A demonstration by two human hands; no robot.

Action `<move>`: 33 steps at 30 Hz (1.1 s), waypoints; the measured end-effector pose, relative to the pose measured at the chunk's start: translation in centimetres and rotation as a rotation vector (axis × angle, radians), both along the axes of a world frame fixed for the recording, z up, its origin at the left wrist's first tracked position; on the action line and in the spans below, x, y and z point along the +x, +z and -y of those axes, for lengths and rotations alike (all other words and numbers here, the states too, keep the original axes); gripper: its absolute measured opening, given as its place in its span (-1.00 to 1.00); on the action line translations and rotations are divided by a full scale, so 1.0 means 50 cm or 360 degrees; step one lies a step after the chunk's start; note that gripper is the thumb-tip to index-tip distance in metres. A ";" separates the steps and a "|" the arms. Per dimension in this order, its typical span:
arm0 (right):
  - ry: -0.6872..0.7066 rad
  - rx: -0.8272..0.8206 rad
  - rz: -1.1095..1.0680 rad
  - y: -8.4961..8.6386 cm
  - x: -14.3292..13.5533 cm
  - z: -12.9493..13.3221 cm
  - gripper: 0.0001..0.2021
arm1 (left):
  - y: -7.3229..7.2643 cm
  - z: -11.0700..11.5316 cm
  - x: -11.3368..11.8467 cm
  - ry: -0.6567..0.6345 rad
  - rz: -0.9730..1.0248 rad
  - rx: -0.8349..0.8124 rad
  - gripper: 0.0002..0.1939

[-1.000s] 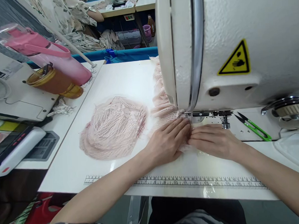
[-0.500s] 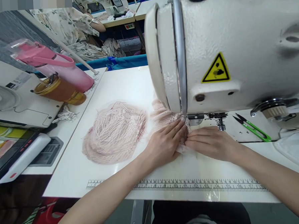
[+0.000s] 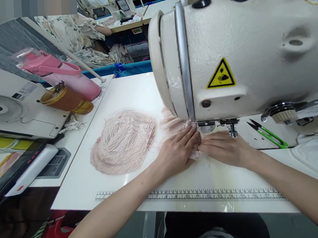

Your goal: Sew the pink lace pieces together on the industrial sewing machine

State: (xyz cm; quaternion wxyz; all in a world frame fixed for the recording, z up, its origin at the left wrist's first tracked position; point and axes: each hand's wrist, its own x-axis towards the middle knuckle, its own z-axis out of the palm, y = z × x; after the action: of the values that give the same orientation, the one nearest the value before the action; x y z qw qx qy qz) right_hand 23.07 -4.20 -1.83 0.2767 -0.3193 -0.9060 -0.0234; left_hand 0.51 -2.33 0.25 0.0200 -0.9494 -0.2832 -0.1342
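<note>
Pale pink lace fabric (image 3: 172,123) lies under the head of the white sewing machine (image 3: 220,59), beside the needle area. My left hand (image 3: 178,148) rests over the fabric, its fingers together and pointing toward the needle, pressing it and gripping its near edge. Close by on the right, my right hand (image 3: 224,147) has its fingertips closed on the same fabric. A narrow strip of lace shows between the two hands. Both thumbs and the needle tip are mostly hidden. To the left lies a pile of pink lace pieces (image 3: 125,142) with loose threads.
Green thread snips (image 3: 269,134) lie right of the machine's presser area, near white cloth (image 3: 314,157). A ruler strip (image 3: 189,197) runs along the table's front edge. At left stand a pink bottle (image 3: 66,74) and an amber cup (image 3: 67,99). Another person's arm (image 3: 103,29) shows behind.
The view has shifted slightly, so the machine head appears a little further left and lower. Both hands keep nearly the same hold on the lace fabric by the needle.
</note>
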 end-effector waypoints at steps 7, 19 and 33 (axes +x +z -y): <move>-0.0026 0.0188 0.0000 0.014 0.002 -0.007 -0.77 | -0.002 0.001 0.006 0.0019 -0.0006 0.0007 -0.47; -0.0167 0.0373 0.0053 0.046 0.000 -0.009 -0.85 | -0.006 -0.005 0.015 0.0039 0.0062 -0.0031 -0.53; -0.0125 0.0355 0.0044 0.044 -0.005 -0.010 -0.87 | -0.005 -0.008 -0.002 -0.0222 0.0101 0.0113 -0.60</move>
State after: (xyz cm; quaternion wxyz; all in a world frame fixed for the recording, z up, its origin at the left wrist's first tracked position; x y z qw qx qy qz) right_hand 22.81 -3.69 0.35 0.2967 -0.3215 -0.8883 -0.1393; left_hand 0.39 -1.96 0.00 0.0353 -0.9608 -0.2119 -0.1752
